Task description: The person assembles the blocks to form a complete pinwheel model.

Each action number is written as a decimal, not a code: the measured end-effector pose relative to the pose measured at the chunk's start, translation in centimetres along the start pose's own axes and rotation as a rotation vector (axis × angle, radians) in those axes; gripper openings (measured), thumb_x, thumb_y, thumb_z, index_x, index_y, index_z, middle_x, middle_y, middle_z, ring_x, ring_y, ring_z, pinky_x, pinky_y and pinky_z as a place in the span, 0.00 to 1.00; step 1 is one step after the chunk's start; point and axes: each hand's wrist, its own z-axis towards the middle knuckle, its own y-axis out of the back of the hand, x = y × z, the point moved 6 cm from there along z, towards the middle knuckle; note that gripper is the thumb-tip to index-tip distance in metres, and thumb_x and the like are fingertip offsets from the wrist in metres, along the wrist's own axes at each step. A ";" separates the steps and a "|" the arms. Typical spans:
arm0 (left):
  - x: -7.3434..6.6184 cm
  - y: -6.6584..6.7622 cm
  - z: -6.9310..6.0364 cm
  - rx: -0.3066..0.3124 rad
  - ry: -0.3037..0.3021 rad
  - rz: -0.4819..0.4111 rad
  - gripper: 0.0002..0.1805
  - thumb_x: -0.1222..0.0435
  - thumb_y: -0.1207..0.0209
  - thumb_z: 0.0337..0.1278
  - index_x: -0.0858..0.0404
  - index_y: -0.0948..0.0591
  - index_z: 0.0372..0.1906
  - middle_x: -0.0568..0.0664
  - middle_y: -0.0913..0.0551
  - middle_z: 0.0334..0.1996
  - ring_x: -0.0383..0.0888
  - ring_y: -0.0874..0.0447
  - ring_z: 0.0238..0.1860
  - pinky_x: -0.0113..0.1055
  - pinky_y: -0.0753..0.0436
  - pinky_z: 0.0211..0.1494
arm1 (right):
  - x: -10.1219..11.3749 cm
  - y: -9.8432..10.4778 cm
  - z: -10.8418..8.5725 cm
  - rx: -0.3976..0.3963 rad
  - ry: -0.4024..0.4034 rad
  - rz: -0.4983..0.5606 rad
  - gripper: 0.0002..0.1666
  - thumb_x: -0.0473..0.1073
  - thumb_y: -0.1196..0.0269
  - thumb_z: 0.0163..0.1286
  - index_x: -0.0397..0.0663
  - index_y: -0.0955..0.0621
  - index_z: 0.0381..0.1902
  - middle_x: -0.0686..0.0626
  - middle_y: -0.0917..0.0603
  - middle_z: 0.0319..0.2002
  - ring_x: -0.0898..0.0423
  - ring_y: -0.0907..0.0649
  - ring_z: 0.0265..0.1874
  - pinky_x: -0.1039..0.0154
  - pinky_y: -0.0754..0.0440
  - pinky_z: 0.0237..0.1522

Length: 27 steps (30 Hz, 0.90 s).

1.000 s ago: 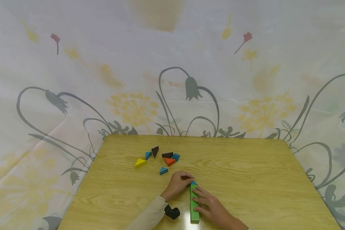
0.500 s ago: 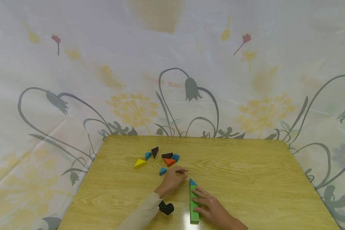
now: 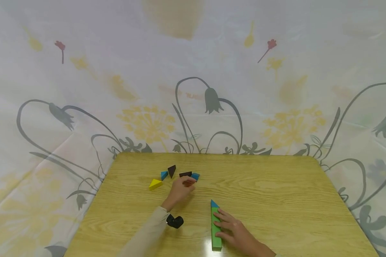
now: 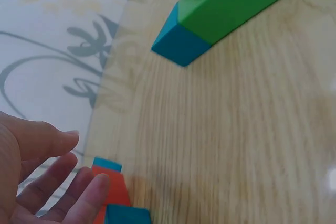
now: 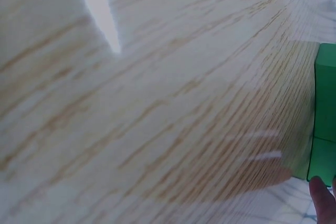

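A row of green blocks [image 3: 216, 232] lies on the table, with a blue triangular block [image 3: 214, 203] set against its far end. My right hand [image 3: 234, 228] rests its fingers over the top of the green blocks. Over the loose pieces, my left hand [image 3: 180, 189] reaches with thumb and fingers apart, holding nothing that I can see. In the left wrist view, its fingers lie in front of an orange block [image 4: 118, 187]; whether they touch it, I cannot tell. A blue block [image 4: 128, 214] sits beside the orange one. The hand hides both in the head view.
Near the left hand are a yellow triangle [image 3: 155, 184], a small blue triangle [image 3: 164, 175], two black triangles, one standing at the left [image 3: 172, 171], and another blue block [image 3: 195, 176]. The wooden table [image 3: 270, 185] ends at a flower-patterned curtain [image 3: 193, 117].
My left hand has let go of the blue triangle at the green row's end and moved away, left, to the orange block. The right hand stays on the green blocks.
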 end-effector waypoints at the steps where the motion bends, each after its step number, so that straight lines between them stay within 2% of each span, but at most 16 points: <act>1: 0.1 0.3 0.1 -0.016 0.003 -0.001 0.11 0.73 0.39 0.56 0.71 0.18 0.45 0.60 0.18 0.42 0.54 0.20 0.42 0.42 0.19 0.46 | 0.0 0.0 0.0 0.000 0.000 0.003 0.22 0.46 0.36 0.63 0.37 0.18 0.50 0.40 0.26 0.61 0.35 0.31 0.61 0.50 0.25 0.54; 7: 0.9 1.6 0.6 -0.075 0.047 -0.047 0.13 0.74 0.37 0.53 0.71 0.18 0.46 0.60 0.19 0.44 0.56 0.21 0.43 0.41 0.18 0.42 | 0.0 0.1 -0.1 -0.010 0.006 0.020 0.22 0.46 0.36 0.63 0.36 0.18 0.50 0.39 0.26 0.60 0.34 0.31 0.60 0.50 0.25 0.54; 11: 1.5 2.0 1.0 -0.084 0.042 -0.054 0.13 0.76 0.38 0.53 0.72 0.18 0.45 0.60 0.19 0.46 0.57 0.21 0.44 0.42 0.18 0.43 | 0.0 0.1 -0.1 -0.008 0.006 0.020 0.22 0.46 0.36 0.63 0.36 0.18 0.50 0.39 0.26 0.60 0.34 0.31 0.60 0.49 0.25 0.53; 19: 2.7 2.2 1.6 -0.052 0.005 -0.082 0.12 0.80 0.42 0.53 0.74 0.18 0.44 0.62 0.22 0.48 0.59 0.21 0.43 0.43 0.18 0.42 | -0.3 -0.1 -0.1 0.003 -0.004 0.015 0.24 0.47 0.36 0.63 0.36 0.19 0.51 0.39 0.27 0.61 0.35 0.32 0.61 0.48 0.26 0.54; 27: 2.1 1.7 1.7 0.011 -0.073 0.037 0.10 0.75 0.36 0.52 0.70 0.17 0.42 0.61 0.22 0.43 0.53 0.21 0.39 0.38 0.19 0.41 | -0.5 -0.2 -0.2 0.012 -0.017 0.022 0.24 0.48 0.37 0.64 0.36 0.20 0.52 0.40 0.28 0.62 0.36 0.32 0.62 0.50 0.26 0.55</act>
